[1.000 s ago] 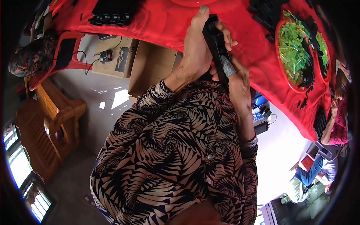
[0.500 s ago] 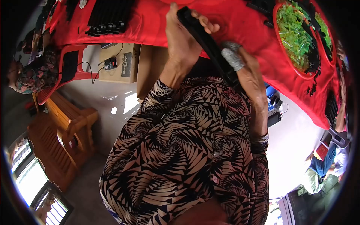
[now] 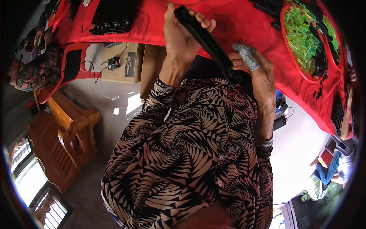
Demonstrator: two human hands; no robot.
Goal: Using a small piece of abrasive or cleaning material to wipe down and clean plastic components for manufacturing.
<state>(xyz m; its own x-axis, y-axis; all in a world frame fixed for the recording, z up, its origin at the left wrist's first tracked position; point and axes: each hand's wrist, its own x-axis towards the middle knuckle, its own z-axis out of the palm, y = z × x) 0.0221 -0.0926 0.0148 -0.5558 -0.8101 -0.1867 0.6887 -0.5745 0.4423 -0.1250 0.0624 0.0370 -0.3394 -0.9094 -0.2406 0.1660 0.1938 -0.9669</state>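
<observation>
A long, narrow black plastic part [image 3: 207, 42] with a channel along it slants from upper left to lower right in front of my chest. My left hand [image 3: 181, 36] is closed round its upper end, palm up, with fingertips curling over the far edge. Near the part's lower end is my right hand [image 3: 261, 68], its bent fingertips at the part's right edge. A grey speckled wrap [image 3: 248, 56] covers one digit of that hand, which is raised off the part. Whether the right fingers press on the part I cannot tell.
A red cloth [image 3: 152, 28] covers the table. Black strips [image 3: 114, 15] lie in a row at its left. An orange-rimmed tray [image 3: 284, 42] of green translucent pieces stands right. Below the table's edge are a cardboard box [image 3: 124, 65] and red chair [image 3: 82, 68]. Other people sit at both sides.
My left hand and the black part have shifted slightly left. My right hand has moved a little right, and its wrapped digit has come away from the part.
</observation>
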